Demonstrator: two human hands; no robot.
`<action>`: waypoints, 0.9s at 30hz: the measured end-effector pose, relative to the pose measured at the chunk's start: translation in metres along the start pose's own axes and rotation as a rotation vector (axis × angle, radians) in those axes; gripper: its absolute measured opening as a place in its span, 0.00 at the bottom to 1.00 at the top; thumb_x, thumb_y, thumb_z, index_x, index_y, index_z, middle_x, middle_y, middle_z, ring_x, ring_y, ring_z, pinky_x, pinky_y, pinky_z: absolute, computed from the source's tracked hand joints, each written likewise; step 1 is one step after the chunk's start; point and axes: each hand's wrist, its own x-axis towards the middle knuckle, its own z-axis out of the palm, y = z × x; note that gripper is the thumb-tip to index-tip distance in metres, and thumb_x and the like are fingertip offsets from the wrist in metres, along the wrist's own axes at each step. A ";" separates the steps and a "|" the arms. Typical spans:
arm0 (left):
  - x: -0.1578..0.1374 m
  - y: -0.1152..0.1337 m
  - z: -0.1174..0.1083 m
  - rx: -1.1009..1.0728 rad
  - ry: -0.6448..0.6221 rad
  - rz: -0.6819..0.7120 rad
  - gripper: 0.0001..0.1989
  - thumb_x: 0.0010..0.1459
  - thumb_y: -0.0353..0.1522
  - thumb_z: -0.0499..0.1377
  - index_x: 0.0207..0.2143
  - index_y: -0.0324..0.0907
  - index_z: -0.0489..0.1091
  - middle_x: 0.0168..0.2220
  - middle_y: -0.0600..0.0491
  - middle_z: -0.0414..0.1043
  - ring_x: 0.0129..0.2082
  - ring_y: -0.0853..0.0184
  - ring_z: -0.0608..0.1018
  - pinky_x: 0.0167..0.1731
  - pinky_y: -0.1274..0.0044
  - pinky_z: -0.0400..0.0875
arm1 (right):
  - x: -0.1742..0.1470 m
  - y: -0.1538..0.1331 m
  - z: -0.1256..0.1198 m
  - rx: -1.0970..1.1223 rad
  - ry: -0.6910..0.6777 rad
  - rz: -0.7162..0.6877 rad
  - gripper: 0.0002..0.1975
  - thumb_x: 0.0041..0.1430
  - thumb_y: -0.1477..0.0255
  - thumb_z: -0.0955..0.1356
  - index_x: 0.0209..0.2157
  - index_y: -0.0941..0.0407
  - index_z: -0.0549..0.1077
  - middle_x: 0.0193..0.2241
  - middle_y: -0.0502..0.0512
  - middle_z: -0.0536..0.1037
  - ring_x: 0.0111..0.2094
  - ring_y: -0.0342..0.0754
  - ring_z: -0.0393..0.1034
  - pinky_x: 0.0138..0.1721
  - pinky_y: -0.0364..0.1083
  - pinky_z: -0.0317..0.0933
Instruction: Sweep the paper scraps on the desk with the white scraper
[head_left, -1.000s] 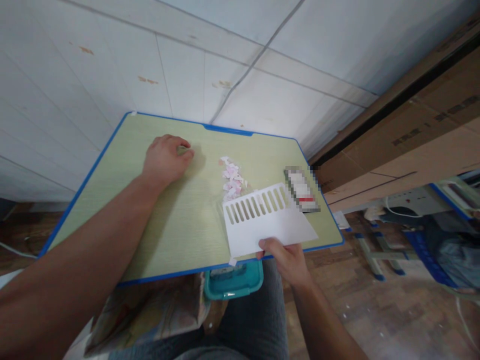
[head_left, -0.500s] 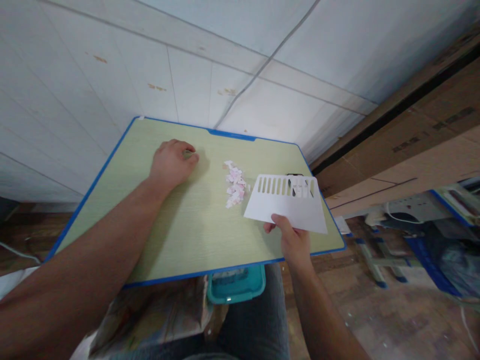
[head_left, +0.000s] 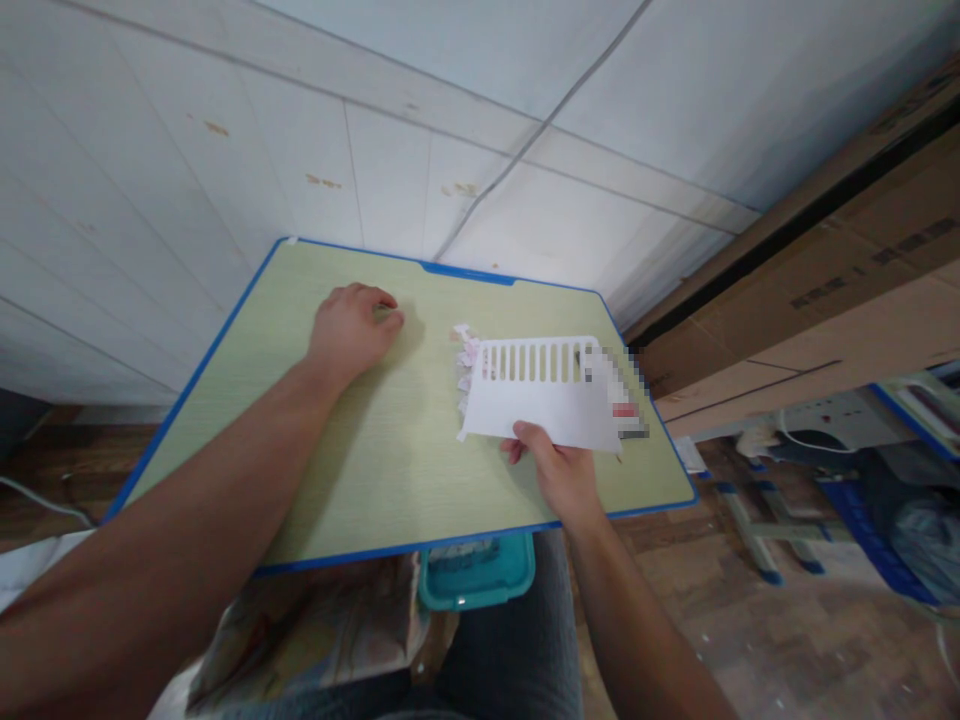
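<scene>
My right hand (head_left: 559,465) grips the lower edge of a flat white plate (head_left: 536,408) with a row of slots along its far side. Its thumb lies on top and its fingers are underneath. The plate is over the right part of the table, its left end covering much of a pile of torn pinkish-white paper scraps (head_left: 465,365). Whether it touches them I cannot tell. My left hand (head_left: 352,325) rests on the table left of the scraps, fingers loosely curled, with a gap between thumb and forefinger and nothing visible in it.
The pale green table (head_left: 390,480) has a blue rim and stands against a white wall (head_left: 390,180). A pixelated patch hides something at its right. Below the front edge is a teal bin (head_left: 480,590). Large cardboard boxes (head_left: 825,290) stand at the right.
My right hand has moved the slotted plate left, over the paper scraps. My left hand keeps the same place on the table. The view has shifted slightly.
</scene>
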 end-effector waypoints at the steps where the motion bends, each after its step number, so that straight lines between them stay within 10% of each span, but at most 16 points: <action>1: 0.000 0.000 0.000 0.000 0.000 0.001 0.16 0.68 0.43 0.61 0.49 0.50 0.86 0.58 0.41 0.88 0.65 0.42 0.83 0.72 0.50 0.75 | -0.001 0.000 0.000 0.011 0.009 0.002 0.16 0.62 0.57 0.74 0.23 0.48 0.80 0.23 0.54 0.86 0.27 0.55 0.82 0.39 0.54 0.79; 27: -0.001 0.007 -0.002 -0.006 0.003 -0.038 0.15 0.68 0.43 0.63 0.49 0.50 0.87 0.58 0.41 0.87 0.67 0.42 0.82 0.73 0.51 0.75 | -0.025 0.008 -0.008 -0.071 0.049 0.027 0.18 0.64 0.55 0.75 0.23 0.47 0.82 0.26 0.56 0.88 0.33 0.60 0.85 0.46 0.59 0.81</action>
